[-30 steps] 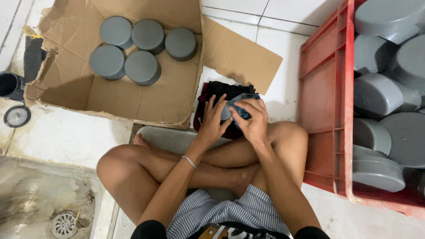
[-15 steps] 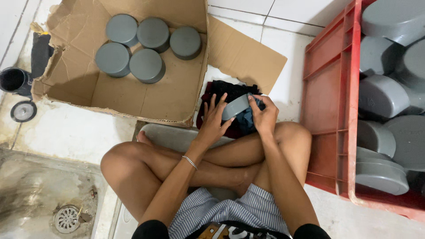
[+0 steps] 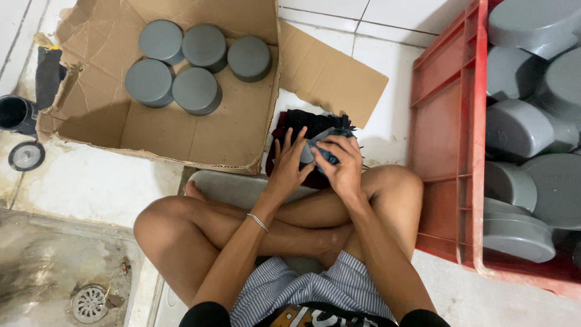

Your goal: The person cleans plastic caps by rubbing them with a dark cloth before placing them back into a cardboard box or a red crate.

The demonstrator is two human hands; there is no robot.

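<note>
A grey plastic cap (image 3: 310,151), half-wrapped in a dark blue cloth (image 3: 330,154), sits between the two hands of a person seated cross-legged on the tiled floor (image 3: 393,24), held just above a dark bundle of rags (image 3: 302,121) lying in front of the knees. The left hand (image 3: 287,166) lies flat against the cap's near side, fingers spread and pointing upward; the right hand (image 3: 342,163) curls over the top, its grip pressed onto the cloth and the cap beneath. Five more grey caps (image 3: 196,91) stand in the torn cardboard box (image 3: 200,136) to the left, and larger grey fittings (image 3: 514,127) fill the red crate (image 3: 442,121) at the right. With only an open palm bracing it, the cap looks liable to slide sideways under the wiping pressure and drop onto the rags or the tiles. The cloth, bunched under the fingers, could also slip off the smooth plastic.
</note>
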